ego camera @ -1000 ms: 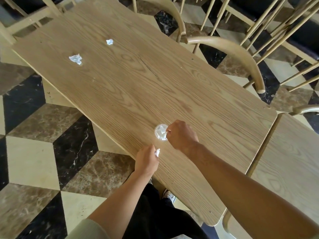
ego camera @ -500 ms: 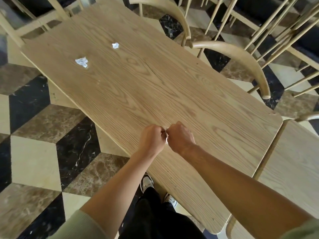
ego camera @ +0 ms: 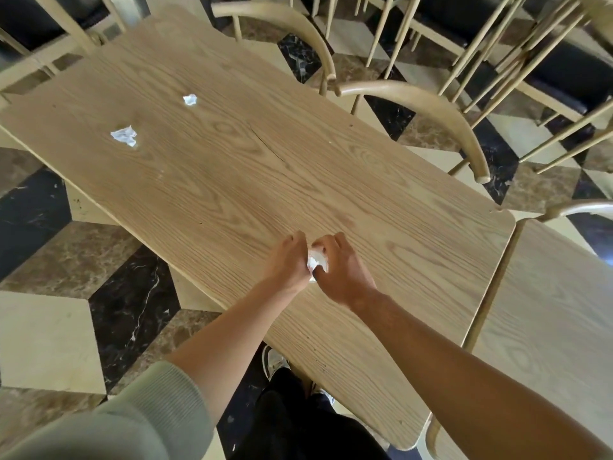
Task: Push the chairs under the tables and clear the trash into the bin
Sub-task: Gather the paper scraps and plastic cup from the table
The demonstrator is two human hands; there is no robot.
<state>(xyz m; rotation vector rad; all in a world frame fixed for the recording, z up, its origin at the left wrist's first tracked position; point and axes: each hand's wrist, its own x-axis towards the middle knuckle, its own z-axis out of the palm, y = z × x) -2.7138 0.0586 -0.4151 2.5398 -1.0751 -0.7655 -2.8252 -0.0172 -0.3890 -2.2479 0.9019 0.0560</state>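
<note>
Over the near part of the long wooden table point(ego camera: 232, 167) my two hands meet. My right hand point(ego camera: 343, 268) curls round a small clear cup point(ego camera: 324, 267), which is mostly hidden by its fingers. White crumpled paper point(ego camera: 315, 260) shows between the hands at the cup's mouth. My left hand point(ego camera: 287, 263) is curled against it and pinches that paper. Two more paper wads lie on the far left of the table, a larger wad point(ego camera: 124, 136) and a smaller wad point(ego camera: 190, 99). No bin is in view.
Curved-back wooden chairs stand along the table's far side, one chair point(ego camera: 431, 104) near the middle and another chair point(ego camera: 298, 24) further back. A second table point(ego camera: 547, 310) adjoins on the right. More chairs point(ego camera: 530, 44) crowd the back right. Checkered stone floor point(ego camera: 49, 327) lies to my left.
My left hand brought its bit of paper from the table's near edge over to the cup. My right hand closed round the cup, and both hands now meet at it.
</note>
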